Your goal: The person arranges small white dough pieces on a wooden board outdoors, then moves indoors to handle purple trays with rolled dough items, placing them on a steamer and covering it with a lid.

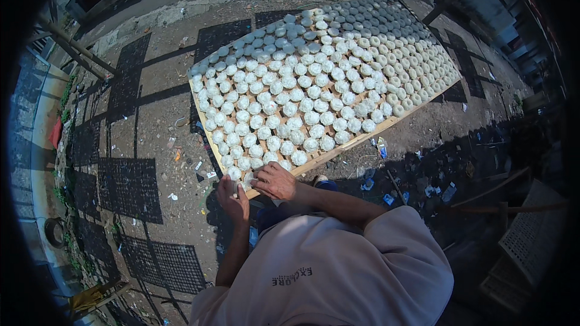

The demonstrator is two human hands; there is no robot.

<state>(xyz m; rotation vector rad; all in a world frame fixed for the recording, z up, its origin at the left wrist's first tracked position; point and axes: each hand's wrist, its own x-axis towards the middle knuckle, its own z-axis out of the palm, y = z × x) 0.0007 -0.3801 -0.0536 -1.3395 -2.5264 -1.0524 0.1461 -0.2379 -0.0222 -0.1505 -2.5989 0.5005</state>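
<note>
A slatted wooden drying rack (331,154) carries rows of round white food pieces (290,109) with a rough, shredded-looking surface. At its near left corner, both my hands work close together. My left hand (234,201) is at the corner edge, thumb and fingers closing toward each other beside a pale piece. Just to its right, my right hand (275,181) reaches over the frame with bent fingers, its fingertips down among the nearest pieces. What lies between the fingers of either hand is too small and partly covered to make out.
Smoother ring-shaped pieces (417,72) fill the rack's right side. Litter, including a blue wrapper (382,148), is scattered on the dirt ground. Grid-patterned shadows lie to the left, near wooden poles (75,48). A woven panel (531,229) leans at the right.
</note>
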